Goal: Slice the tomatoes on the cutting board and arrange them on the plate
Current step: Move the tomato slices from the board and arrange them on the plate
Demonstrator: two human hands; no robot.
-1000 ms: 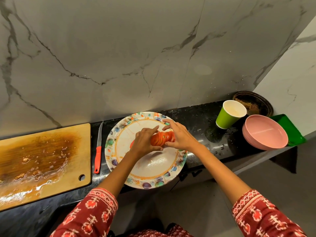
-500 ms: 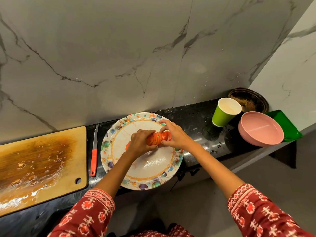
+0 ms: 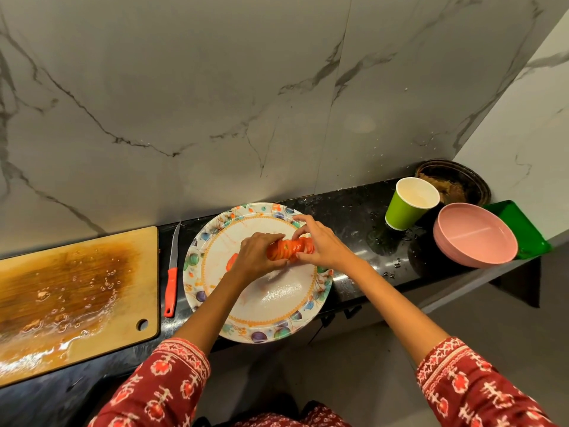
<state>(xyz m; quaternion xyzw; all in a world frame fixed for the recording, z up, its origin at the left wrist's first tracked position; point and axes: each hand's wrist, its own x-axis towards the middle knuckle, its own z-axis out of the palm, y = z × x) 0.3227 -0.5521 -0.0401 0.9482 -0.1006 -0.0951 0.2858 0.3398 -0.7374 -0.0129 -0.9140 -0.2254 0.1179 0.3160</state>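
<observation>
Marble wall [image 3: 215, 103] fills the upper part of your view, with the black counter [image 3: 348, 211] running along its foot. At nine o'clock from the plate lies the wooden cutting board [image 3: 77, 297], wet and stained across its middle, a round hole in its near right corner. The patterned plate [image 3: 261, 322] sits at the centre of the counter, its near edge hanging past the counter's front. At three o'clock from it (well apart) you have the pink bowl [image 3: 475, 235], with a green tray [image 3: 520, 226] just behind it, a green paper cup [image 3: 411, 203] at its eleven o'clock and a dark dish [image 3: 455, 183] by the wall at twelve.

Your left hand [image 3: 257, 257] and right hand [image 3: 320, 241] meet over the far half of the plate. Between them you hold a row of tomato slices [image 3: 291, 248], pressed together edge to edge; the left hand's fingers curl around the row's left end, and the right hand's thumb and fingers pinch its right end. Whether the row touches the plate I cannot tell. One loose tomato piece [image 3: 231, 261] lies on the plate at nine o'clock from your left hand, partly hidden by it.

The knife [image 3: 171, 272], red-handled, lies on the counter between board and plate, blade pointing to twelve o'clock.
</observation>
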